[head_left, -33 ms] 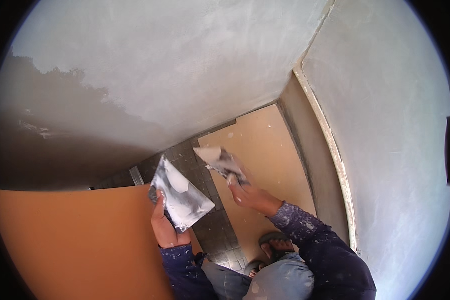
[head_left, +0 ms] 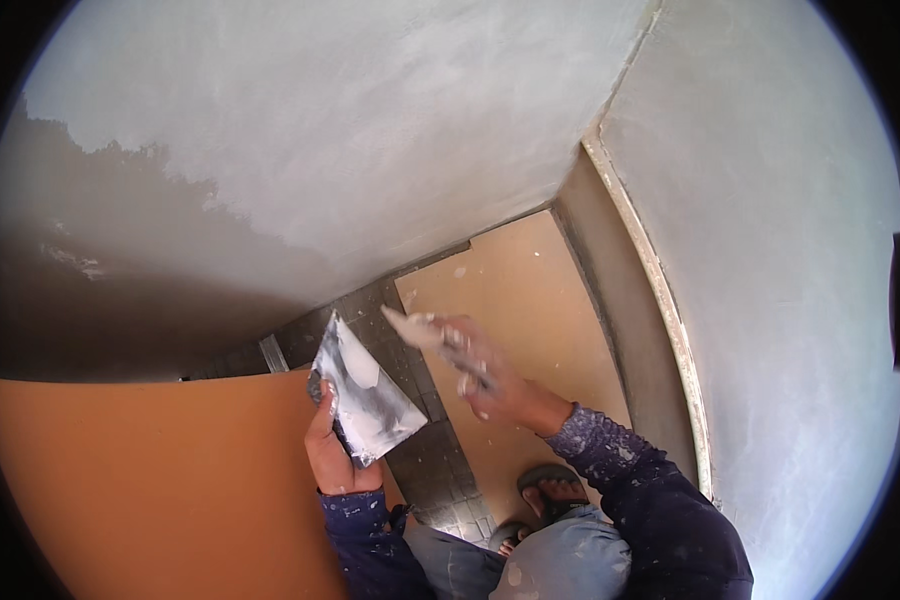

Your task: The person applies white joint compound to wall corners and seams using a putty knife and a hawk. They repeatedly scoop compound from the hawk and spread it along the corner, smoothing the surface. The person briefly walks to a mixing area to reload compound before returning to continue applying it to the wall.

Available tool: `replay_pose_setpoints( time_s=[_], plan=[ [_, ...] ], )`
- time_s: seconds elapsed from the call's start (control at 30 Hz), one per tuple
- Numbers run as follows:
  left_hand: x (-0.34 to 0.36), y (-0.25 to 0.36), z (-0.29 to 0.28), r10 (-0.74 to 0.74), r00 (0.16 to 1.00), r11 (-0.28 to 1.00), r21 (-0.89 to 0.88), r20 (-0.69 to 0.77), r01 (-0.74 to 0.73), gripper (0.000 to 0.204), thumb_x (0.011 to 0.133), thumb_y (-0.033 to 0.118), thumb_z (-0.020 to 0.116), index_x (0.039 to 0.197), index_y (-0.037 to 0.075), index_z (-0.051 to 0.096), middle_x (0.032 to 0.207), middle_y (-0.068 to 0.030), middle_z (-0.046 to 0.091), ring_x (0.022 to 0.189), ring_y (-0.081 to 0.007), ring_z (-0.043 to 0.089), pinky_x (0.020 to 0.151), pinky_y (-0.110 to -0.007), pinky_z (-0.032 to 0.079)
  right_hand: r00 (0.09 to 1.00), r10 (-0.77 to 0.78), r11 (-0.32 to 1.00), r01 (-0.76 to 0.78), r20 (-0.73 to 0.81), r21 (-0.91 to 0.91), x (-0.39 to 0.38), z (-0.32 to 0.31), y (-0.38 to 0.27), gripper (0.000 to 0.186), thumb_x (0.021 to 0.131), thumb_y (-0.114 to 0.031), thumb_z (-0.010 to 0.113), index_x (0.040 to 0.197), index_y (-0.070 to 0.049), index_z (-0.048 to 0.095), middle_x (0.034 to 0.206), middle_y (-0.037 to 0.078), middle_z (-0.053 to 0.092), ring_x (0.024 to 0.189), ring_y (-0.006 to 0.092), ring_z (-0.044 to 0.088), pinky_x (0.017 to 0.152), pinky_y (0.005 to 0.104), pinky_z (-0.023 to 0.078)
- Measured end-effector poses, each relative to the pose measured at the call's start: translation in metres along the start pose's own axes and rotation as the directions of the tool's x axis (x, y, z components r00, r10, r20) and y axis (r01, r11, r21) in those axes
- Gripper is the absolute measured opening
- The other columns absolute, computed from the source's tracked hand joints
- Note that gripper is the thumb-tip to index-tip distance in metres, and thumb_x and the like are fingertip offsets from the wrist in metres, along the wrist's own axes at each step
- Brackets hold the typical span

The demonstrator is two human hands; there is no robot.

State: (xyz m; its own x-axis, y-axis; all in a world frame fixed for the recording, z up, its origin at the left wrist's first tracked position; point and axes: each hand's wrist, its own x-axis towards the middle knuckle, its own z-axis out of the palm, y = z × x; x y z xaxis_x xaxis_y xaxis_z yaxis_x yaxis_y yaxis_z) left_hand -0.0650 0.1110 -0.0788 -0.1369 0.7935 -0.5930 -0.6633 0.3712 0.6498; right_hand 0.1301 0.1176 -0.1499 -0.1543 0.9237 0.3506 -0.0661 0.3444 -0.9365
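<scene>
My left hand (head_left: 335, 455) grips a triangular-looking metal plastering blade (head_left: 380, 420) at lower centre, its face smeared with white paste (head_left: 355, 365) and turned upward. To its right, my right hand (head_left: 495, 390) is closed on a second flat tool (head_left: 415, 330), blurred by motion, with pale paste on it; its blade points up and left, a short way from the first one. Both navy sleeves are spattered with white.
Grey plastered walls (head_left: 370, 120) meet at a corner, the left one darker low down. A pale edge strip (head_left: 650, 260) runs down the right wall (head_left: 790, 250). An orange board (head_left: 150, 460) is at lower left; a tan sheet (head_left: 520, 270) lies on dark paving beside my sandalled feet (head_left: 550, 490).
My right hand and its tool have shifted a little down and right, the blade turning more edge-on and blurring. My left hand and blade have moved very slightly right.
</scene>
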Motion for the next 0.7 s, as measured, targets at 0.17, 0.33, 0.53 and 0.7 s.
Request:
replay_pose_setpoints(
  time_s=[0.17, 0.33, 0.53, 0.7],
  plan=[
    [-0.005, -0.002, -0.008, -0.163, 0.930, 0.974, -0.097, 0.329, 0.205, 0.039, 0.095, 0.020, 0.052, 0.129, 0.000, 0.051, 0.119, -0.0127, 0.062, 0.103, -0.0243, 0.062, 0.089, -0.037, 0.050, 0.831, -0.396, 0.807, 0.518, 0.391, -0.285, 0.012, -0.010, -0.061, 0.082, 0.061, 0.000, 0.071, 0.136, -0.027, 0.051, 0.139, 0.013, 0.041, 0.124, 0.0385, 0.044, 0.101, 0.0459, 0.044],
    [-0.005, 0.000, -0.009, -0.009, 0.989, 0.996, -0.091, 0.150, 0.023, 0.032, 0.094, 0.024, 0.052, 0.116, 0.001, 0.056, 0.094, -0.0080, 0.067, 0.062, -0.0157, 0.061, 0.053, -0.030, 0.051, 0.939, -0.067, 0.722, 0.279, 0.337, -0.633, -0.001, -0.022, -0.034, 0.080, 0.064, 0.003, 0.068, 0.138, -0.024, 0.049, 0.138, 0.013, 0.042, 0.125, 0.0371, 0.043, 0.106, 0.0436, 0.040],
    [0.001, 0.002, -0.015, 0.082, 0.996, 0.989, -0.125, 0.047, -0.075, 0.021, 0.094, 0.026, 0.054, 0.103, 0.007, 0.060, 0.079, -0.0039, 0.067, 0.047, -0.0152, 0.059, 0.038, -0.029, 0.047, 0.921, 0.069, 0.818, -0.272, -0.383, -0.507, -0.013, -0.074, 0.065, 0.047, 0.092, 0.002, 0.045, 0.138, 0.001, 0.041, 0.134, 0.022, 0.044, 0.124, 0.0372, 0.044, 0.104, 0.0405, 0.037],
    [0.006, 0.001, -0.014, 0.091, 0.995, 0.982, -0.167, 0.030, -0.085, 0.020, 0.095, 0.024, 0.055, 0.104, 0.008, 0.060, 0.077, -0.0032, 0.067, 0.053, -0.0162, 0.063, 0.041, -0.030, 0.051, 0.669, 0.012, 0.779, -0.472, -0.744, -0.412, 0.014, -0.127, 0.126, 0.045, 0.096, -0.003, 0.039, 0.139, 0.007, 0.034, 0.134, 0.027, 0.041, 0.126, 0.0417, 0.041, 0.105, 0.0428, 0.033]
  ],
)
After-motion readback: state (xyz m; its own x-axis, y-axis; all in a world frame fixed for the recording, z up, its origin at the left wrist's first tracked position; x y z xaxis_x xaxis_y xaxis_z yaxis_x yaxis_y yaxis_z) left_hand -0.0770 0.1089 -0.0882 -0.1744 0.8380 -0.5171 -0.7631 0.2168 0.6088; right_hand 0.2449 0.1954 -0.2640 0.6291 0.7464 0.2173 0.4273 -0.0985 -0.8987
